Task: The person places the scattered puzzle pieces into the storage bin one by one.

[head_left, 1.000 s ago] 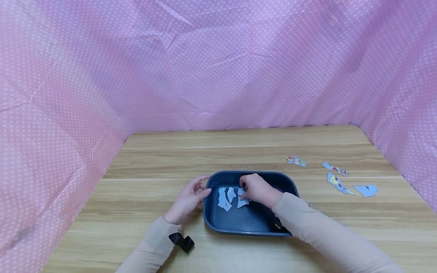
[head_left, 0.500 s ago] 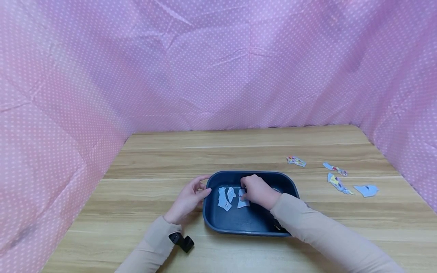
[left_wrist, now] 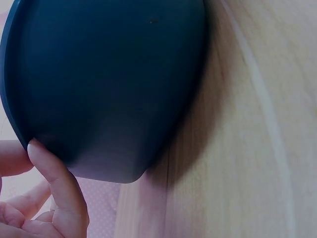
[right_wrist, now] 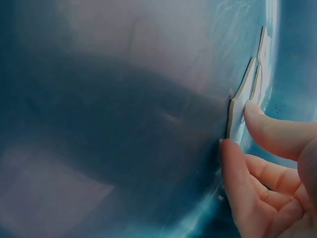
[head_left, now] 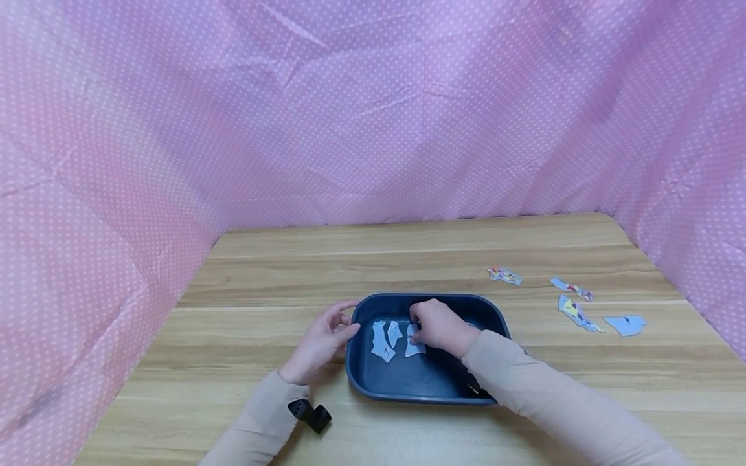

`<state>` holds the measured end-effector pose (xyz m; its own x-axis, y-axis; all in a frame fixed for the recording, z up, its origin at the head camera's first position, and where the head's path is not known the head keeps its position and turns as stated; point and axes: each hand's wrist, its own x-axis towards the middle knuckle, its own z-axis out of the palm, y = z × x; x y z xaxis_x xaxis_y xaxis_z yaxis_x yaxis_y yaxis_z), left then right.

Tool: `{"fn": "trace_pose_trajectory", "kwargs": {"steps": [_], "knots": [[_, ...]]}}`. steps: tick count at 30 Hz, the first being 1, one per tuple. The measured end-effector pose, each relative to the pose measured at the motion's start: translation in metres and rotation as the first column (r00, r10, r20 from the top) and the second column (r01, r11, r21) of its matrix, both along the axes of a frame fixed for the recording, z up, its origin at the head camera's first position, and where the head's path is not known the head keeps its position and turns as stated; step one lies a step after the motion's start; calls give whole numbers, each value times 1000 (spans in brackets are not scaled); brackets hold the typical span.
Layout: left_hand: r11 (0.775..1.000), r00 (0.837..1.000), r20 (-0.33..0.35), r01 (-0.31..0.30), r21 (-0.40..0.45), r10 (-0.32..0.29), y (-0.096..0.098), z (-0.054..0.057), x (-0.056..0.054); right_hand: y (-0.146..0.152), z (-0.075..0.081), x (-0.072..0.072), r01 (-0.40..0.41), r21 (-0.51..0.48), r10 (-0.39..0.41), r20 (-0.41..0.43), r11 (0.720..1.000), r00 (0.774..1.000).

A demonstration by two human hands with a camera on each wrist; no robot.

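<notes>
A dark blue plastic tub (head_left: 402, 383) stands on the table in the head view. My left hand (head_left: 320, 336) pinches its left rim between thumb and fingers; the left wrist view has the thumb (left_wrist: 57, 176) at the edge. Inside the tub, my right hand (head_left: 441, 329) grips a pale blue jigsaw piece (head_left: 415, 349), thumb on its face and a finger at its edge in the right wrist view. Part of this piece is hidden by the fingers. Left of it lie a long curved piece (head_left: 381, 347) and a smaller piece (head_left: 394, 333), close together.
Several pieces lie on the wooden table (head_left: 262, 272) right of the tub: a colourful one (head_left: 504, 276), a narrow one (head_left: 572, 288), a yellow-patterned one (head_left: 578, 314) and a pale blue one (head_left: 625, 325). Pink dotted cloth (head_left: 373, 129) hangs around the table.
The right hand has shifted very slightly over the jigsaw piece, which stays almost in place. The left hand keeps its hold on the rim.
</notes>
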<state>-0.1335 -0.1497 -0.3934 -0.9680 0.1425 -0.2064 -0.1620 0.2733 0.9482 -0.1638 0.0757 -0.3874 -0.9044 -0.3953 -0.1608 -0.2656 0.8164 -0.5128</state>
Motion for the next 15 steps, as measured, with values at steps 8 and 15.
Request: {"fn": "trace_pose_trajectory", "kwargs": {"steps": [8,15], "knots": [[1000,1000,-4,3,-2,-3,0,-1,0,7,2,-2,17,-70,-14,41,997,999],[1000,1000,-15,8,-10,-8,0,-2,0,12,11,-5,12,-151,1,91,988,996]]}}
